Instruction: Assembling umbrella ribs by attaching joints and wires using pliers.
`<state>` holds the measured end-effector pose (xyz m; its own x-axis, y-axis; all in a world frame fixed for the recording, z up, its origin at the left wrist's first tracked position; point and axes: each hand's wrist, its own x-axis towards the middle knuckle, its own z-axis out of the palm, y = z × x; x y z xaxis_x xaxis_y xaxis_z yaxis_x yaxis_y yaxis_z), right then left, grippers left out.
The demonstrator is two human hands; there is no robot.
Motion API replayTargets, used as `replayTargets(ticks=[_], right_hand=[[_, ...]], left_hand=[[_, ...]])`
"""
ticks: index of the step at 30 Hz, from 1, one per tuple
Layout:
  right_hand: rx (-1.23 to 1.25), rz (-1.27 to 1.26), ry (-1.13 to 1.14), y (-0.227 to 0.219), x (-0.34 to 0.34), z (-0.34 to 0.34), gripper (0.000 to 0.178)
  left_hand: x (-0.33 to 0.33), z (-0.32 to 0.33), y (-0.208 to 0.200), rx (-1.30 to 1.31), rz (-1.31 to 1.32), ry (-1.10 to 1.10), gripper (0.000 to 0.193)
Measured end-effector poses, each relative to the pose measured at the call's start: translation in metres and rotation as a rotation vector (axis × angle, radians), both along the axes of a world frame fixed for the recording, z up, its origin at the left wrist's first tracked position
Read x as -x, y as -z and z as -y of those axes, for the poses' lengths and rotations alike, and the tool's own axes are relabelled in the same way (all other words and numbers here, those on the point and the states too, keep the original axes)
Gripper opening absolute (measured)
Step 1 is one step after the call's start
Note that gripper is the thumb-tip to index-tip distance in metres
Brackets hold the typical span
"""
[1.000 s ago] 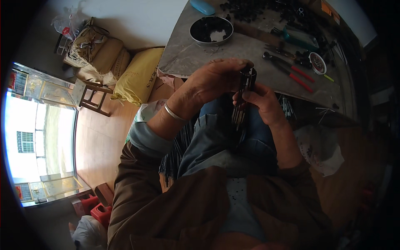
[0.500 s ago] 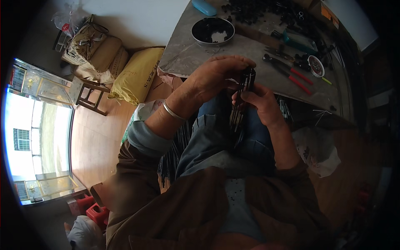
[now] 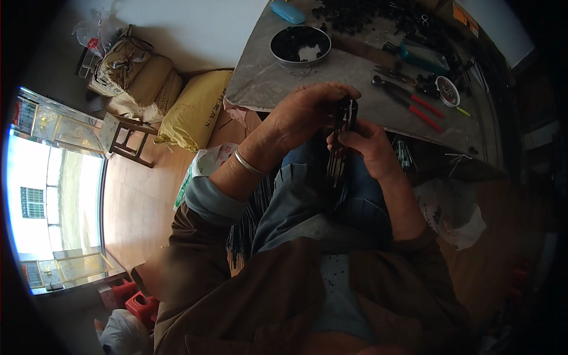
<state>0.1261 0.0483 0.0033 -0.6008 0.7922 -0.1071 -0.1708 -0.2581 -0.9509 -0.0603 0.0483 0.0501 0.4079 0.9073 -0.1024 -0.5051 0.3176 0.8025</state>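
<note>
Above my knees I hold a bundle of thin black rods (image 3: 338, 158) with both hands; exactly what they are is hard to make out in the dim light. My left hand (image 3: 303, 113), a bangle on its wrist, curls over the bundle's dark upper end. Lower down, my right hand (image 3: 371, 149) pinches the rods between thumb and fingers. The lower tips hang in front of my jeans (image 3: 296, 195). Fingers cover part of the bundle's top. Beside my left leg, many more long black rods (image 3: 239, 239) stand or lean together.
Ahead, a grey table (image 3: 254, 83) bears a metal bowl (image 3: 300, 59) of black bits, red-handled pliers (image 3: 421, 112), a small white cup (image 3: 448, 93), a teal box (image 3: 423, 58) and scattered black pieces. Left are a yellow sack (image 3: 192, 112) and a wooden stool (image 3: 133, 142); right hangs a plastic bag (image 3: 452, 213).
The bundle and my left fingers have shifted slightly left. Both hands keep hold of the rods. The whole view has moved a little.
</note>
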Motion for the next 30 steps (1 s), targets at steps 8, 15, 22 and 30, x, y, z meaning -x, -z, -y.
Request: replayTargets(ticks=[8,15,22,30], right_hand=[[-0.01,-0.01,-0.004,0.003,0.003,0.0,0.018],[-0.016,-0.004,-0.003,0.001,0.005,0.001,0.017],[-0.016,0.0,0.023,0.003,0.005,0.003,0.016],[0.02,0.003,0.084,0.003,0.008,0.005,0.018]], left_hand=[[0.005,-0.006,0.012,-0.022,0.059,-0.004,0.027],[0.007,-0.006,0.015,-0.014,0.03,-0.03,0.026],[0.007,-0.002,0.004,-0.071,-0.092,-0.053,0.025],[0.01,0.0,0.005,-0.09,-0.143,-0.083,0.029]])
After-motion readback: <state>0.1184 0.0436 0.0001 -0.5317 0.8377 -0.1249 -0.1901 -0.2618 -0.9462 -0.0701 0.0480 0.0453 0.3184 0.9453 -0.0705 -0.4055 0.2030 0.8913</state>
